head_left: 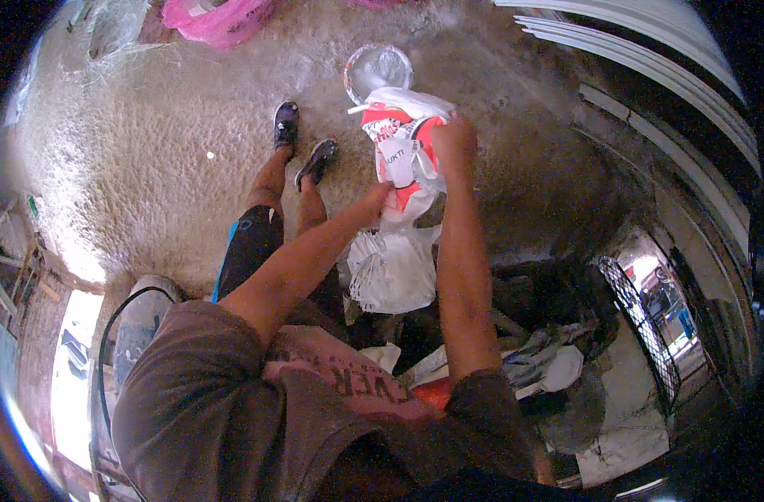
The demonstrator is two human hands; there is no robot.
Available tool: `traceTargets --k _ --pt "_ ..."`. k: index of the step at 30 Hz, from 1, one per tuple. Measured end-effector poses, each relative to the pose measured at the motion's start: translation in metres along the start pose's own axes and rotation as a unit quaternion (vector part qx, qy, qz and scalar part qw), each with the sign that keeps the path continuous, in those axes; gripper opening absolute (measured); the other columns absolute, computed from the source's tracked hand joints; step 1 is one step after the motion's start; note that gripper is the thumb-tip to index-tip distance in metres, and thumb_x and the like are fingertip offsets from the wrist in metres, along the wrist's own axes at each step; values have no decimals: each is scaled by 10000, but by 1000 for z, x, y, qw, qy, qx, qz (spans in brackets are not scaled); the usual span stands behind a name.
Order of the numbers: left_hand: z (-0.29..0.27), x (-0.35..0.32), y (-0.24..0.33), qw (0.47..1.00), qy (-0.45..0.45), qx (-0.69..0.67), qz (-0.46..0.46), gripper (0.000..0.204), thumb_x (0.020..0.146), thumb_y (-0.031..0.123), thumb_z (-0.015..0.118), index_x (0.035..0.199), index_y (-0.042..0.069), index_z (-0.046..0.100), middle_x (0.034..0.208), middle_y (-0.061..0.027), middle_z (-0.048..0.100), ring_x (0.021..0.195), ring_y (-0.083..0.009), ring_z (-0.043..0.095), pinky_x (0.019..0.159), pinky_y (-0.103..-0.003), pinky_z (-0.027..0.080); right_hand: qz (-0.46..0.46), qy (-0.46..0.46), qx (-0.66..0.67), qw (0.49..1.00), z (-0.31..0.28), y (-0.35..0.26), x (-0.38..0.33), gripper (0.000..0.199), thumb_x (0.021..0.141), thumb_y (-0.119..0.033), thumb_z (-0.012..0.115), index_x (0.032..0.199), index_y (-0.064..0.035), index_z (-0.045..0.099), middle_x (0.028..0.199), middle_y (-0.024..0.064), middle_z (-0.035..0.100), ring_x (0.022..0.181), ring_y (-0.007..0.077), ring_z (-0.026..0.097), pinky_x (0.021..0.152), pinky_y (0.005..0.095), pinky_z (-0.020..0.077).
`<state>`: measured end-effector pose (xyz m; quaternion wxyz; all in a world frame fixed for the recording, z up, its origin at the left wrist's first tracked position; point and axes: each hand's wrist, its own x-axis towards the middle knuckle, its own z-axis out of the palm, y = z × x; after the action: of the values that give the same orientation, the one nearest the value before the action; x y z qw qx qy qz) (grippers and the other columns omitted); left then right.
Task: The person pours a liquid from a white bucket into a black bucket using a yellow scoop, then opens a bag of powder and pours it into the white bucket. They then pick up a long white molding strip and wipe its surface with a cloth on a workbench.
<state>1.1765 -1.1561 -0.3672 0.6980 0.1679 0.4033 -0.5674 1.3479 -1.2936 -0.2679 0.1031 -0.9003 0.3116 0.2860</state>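
A red and white printed sack (396, 155) is between my two hands, crumpled, its white far end beside the near rim of a round bucket (347, 77). My right hand (455, 146) is closed on the sack's right edge. Lower down, my left hand (382, 203) grips its near left part, with the fingertips partly hidden. White material (383, 70) shows inside the bucket. A short white stick-like piece (358, 109) juts out at the sack's far left corner. Nearer to me lies a crumpled white plastic bag (393, 269).
Pink plastic wrapping (223, 23) lies on the rough floor (164, 151) at the far left. Long white strips (624, 38) stretch along the far right. A dark mesh panel (641, 322) stands at the right. Cluttered items, including a pale round piece (562, 368), lie at my right side.
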Motion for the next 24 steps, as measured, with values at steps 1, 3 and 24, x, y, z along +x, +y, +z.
traceTargets --k 1,3,24 --pt "-11 10 -7 1000 4 15 -2 364 920 338 475 1124 65 602 1014 -87 685 841 -228 685 781 -398 548 -11 -1 -20 1000 2 -1 1 482 696 -186 560 1142 -7 605 1082 245 629 1036 393 599 894 447 482" --pt "-35 31 -15 999 13 42 -2 369 927 337 462 1144 69 594 1039 -86 678 867 -227 679 804 -396 541 -5 3 -34 999 -1 7 10 491 698 -192 562 1153 -12 601 1105 252 617 1043 393 597 900 446 478" --pt "-31 2 -40 999 -33 15 25 312 953 183 465 1246 75 460 1119 -77 598 984 -252 607 869 -440 504 -34 32 -7 999 -2 10 -2 498 673 -216 589 1137 -37 614 1091 230 628 1030 387 600 914 440 471"
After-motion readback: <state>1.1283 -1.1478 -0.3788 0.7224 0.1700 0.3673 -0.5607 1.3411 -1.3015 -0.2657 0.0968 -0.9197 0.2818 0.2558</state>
